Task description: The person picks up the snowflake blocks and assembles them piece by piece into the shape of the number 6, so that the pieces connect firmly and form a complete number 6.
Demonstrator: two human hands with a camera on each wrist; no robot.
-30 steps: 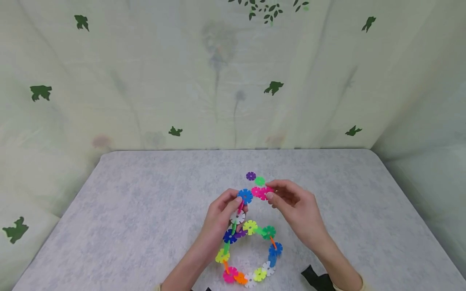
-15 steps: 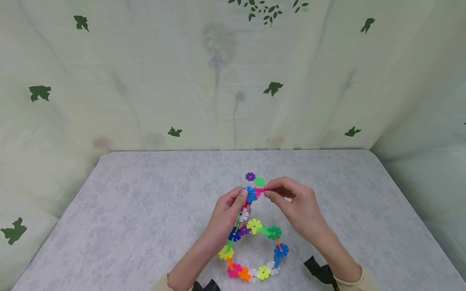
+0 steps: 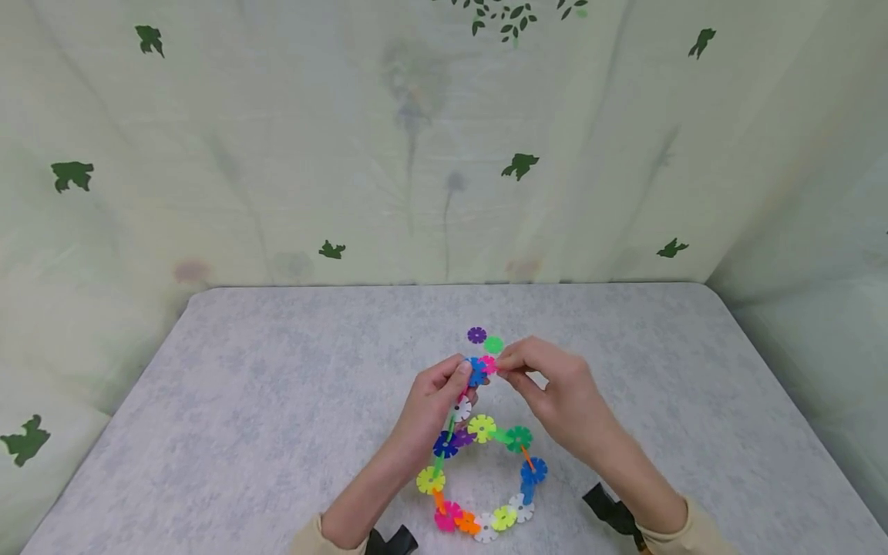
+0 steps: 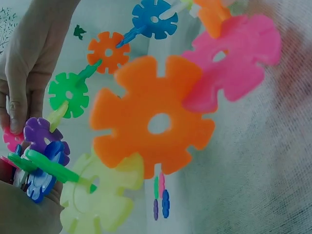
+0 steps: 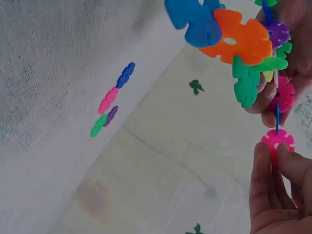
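Observation:
My left hand pinches a blue snowflake disc between thumb and fingers. That disc ends a string of linked plastic discs, joined through a pink and a white disc to a multicoloured ring. Hanging below the left hand, the ring shows an orange disc large in the left wrist view. With fingertips and thumb my right hand pinches a pink snowflake disc. In the right wrist view its edge meets the blue disc, seen edge-on; whether the slots are fully engaged I cannot tell.
Loose purple and green discs lie on the grey table beyond the hands. The right wrist view also has a loose pink disc and a loose blue disc there. A patterned curtain stands behind.
My right hand has moved left, bringing its pink disc against the blue one. The left hand has shifted slightly right, and the linked ring has swung along with it.

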